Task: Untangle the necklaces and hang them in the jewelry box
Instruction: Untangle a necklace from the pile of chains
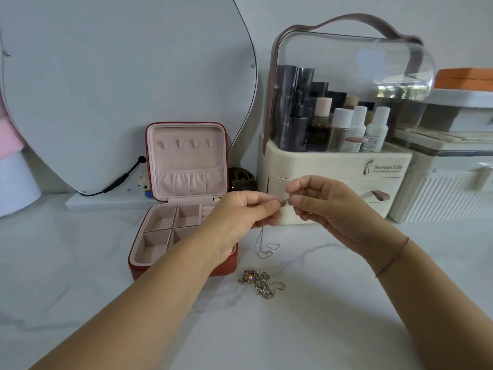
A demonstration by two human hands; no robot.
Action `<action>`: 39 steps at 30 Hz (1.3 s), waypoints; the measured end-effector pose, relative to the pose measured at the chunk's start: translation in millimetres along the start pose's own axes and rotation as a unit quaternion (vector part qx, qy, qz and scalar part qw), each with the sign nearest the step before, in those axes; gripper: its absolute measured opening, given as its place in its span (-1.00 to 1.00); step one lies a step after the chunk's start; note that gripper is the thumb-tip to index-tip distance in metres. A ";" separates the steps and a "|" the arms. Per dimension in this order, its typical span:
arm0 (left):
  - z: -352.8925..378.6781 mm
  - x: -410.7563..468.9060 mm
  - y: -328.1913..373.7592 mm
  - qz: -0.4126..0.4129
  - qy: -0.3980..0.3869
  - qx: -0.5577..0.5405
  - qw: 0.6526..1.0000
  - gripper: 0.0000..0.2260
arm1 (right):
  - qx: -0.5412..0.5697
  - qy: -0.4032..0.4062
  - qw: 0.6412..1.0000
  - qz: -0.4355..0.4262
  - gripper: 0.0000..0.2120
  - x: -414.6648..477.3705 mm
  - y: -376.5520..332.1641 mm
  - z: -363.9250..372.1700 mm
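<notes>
- Head view: pinches the top ends of a thin silver chain necklace [262, 245] between the fingertips of the left hand [248, 212] and the right hand [329, 206], held close together in mid-air; cannot tell whether the tiny clasp is fastened.
- Lets the rest of that chain drop below the left hand to a loose loop that appears to rest on the white marble-patterned tabletop [346, 316].
- Probably working the clasp of 1 freed necklace before hanging it: keep the pinch light, lift until the loop clears the surface, and avoid twisting the strand.
- Leaves a tangled heap of silver chains with a pink bead [260, 281] on the tabletop, below and between the hands, apart from the hanging loop.
- Needs a reach up and left of the left hand to the open red square jewelry box with pink lining [186, 161], where 4 hooks in the upright lid look bare.
- Mind the left forearm crossing the box's base, and the cream plastic cosmetics organizer with a clear domed cover [333, 161] close behind the right hand.
</notes>
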State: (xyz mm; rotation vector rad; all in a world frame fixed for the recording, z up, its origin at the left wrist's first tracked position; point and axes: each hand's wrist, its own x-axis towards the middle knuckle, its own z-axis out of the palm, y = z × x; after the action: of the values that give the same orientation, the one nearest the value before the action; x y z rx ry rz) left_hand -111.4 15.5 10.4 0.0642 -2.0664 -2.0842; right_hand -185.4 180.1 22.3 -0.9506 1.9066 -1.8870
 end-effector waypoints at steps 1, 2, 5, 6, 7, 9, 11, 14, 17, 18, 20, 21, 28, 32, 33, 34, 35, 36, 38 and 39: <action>-0.4 0.2 -0.3 0.000 0.007 0.000 1.000 -0.92 | -0.014 0.004 1.000 0.001 -0.85 0.2 0.9 0.2; -0.9 0.5 -0.3 0.002 0.014 0.000 1.000 -0.92 | -0.029 0.007 1.000 0.002 -0.85 0.2 1.1 0.8; -2.4 0.8 -0.5 0.016 0.043 0.032 0.998 -0.93 | -0.078 0.016 0.997 0.010 -0.87 -0.8 1.0 2.8; -2.8 1.1 -0.4 0.020 0.052 0.042 0.998 -0.94 | -0.099 0.024 0.995 0.011 -0.88 -0.6 1.5 3.3; -3.2 1.5 -0.8 0.020 0.057 0.044 0.997 -0.96 | -0.117 0.034 0.992 0.012 -0.90 -0.3 2.2 3.7; -3.2 2.1 -1.4 0.017 0.062 0.035 0.997 -0.97 | -0.127 0.053 0.990 0.008 -0.94 0.7 3.7 3.2; -2.4 2.2 -1.7 0.014 0.058 0.029 0.998 -0.97 | -0.109 0.066 0.992 -0.002 -0.96 1.2 4.2 2.4; -0.2 1.5 -1.6 0.012 0.033 0.033 0.999 -0.94 | -0.090 0.070 0.993 -0.012 -0.92 1.4 3.0 2.9; 1.9 0.2 -1.1 0.016 0.002 0.038 0.999 -0.90 | -0.074 0.055 0.996 -0.015 -0.88 1.1 1.3 5.3; 2.3 -0.1 -1.2 0.018 -0.004 0.037 0.999 -0.89 | -0.070 0.049 0.996 -0.013 -0.87 0.9 0.8 6.1; 2.4 -0.6 -1.2 0.023 -0.012 0.035 0.999 -0.88 | -0.067 0.037 0.997 -0.009 -0.85 0.4 0.3 6.9; 2.5 -0.9 -1.0 0.026 -0.017 0.033 0.999 -0.87 | -0.066 0.032 0.997 -0.008 -0.85 0.1 0.2 7.2; 3.4 -3.2 0.2 0.022 -0.034 0.020 0.999 -0.92 | -0.053 0.028 0.998 0.002 -0.82 -0.6 -1.6 8.8; 2.4 -1.7 -0.6 0.018 -0.014 0.023 0.999 -0.97 | -0.049 0.023 0.999 0.008 -0.78 -1.3 -2.3 9.5; 2.0 -1.4 -0.6 0.017 -0.014 0.027 0.999 -0.99 | -0.047 0.021 0.999 0.009 -0.78 -1.4 -2.6 9.7; 2.1 -1.4 -0.3 0.018 -0.017 0.032 0.999 -0.97 | -0.045 0.018 0.999 0.010 -0.77 -1.6 -3.0 10.0; 2.0 -1.1 -1.0 0.019 -0.022 0.037 0.999 -0.95 | -0.043 0.015 0.999 0.011 -0.77 -1.8 -3.2 10.0; 2.7 -1.2 -1.4 0.021 -0.027 0.042 0.999 -0.92 | -0.039 0.012 0.999 0.012 -0.76 -1.8 -3.3 10.1; 4.2 -1.5 -2.1 0.025 -0.034 0.049 0.998 -0.88 | -0.033 0.005 0.999 0.015 -0.78 -1.8 -2.8 9.9; 4.8 -1.6 -2.0 0.028 -0.033 0.046 0.998 -0.88 | -0.031 0.001 0.999 0.016 -0.79 -1.7 -2.4 9.5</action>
State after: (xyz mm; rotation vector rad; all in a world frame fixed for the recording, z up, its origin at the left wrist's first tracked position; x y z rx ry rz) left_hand -111.0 20.4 8.3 -0.0487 -2.1766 -1.9834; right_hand -177.5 174.0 23.3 -0.9317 1.9801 -1.8202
